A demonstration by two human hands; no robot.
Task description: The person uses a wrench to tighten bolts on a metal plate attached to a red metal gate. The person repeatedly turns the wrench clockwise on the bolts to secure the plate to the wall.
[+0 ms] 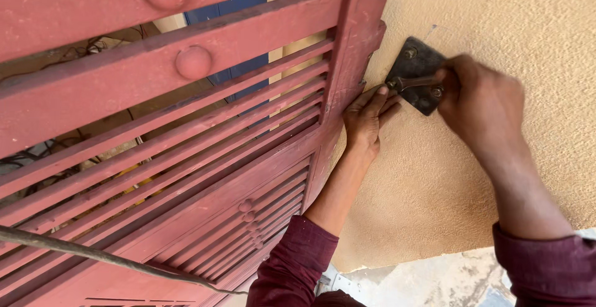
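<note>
The dark square metal wall plate (415, 74) is pinched at its right edge by the right hand (481, 105); its rusty pin (410, 83) lies leftward toward the open left hand (366, 121), which is pressed flat on the red slatted metal gate (186, 133).

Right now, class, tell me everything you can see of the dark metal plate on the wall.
The dark square metal plate looks like worn, rusty iron. It sits tilted, diamond-wise, flat against the rough tan plaster wall, beside the red slatted metal gate. A bolt head shows near its top corner. A short rusty pin crosses it. The right hand covers its lower right edge; the left hand rests just below.
</note>
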